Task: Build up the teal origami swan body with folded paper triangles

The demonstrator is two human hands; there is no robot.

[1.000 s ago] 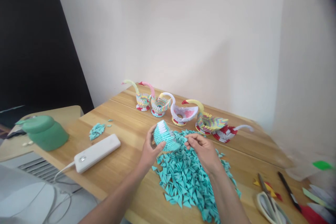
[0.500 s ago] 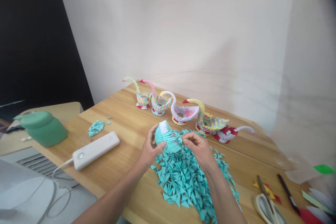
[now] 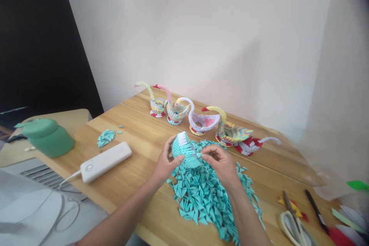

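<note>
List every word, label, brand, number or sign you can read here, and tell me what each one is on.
No readable text anywhere.
White device: a round mark near its cable end, too small to read.
Black pen-like tool: a pale patch near its lower end, too blurred to read.
Teal-and-white paper model in the left hand: no lettering visible.

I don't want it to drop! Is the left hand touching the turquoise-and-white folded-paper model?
Touching. The head view shows the left hand clasping the turquoise-and-white folded-paper model by its side, no gap between.
</note>
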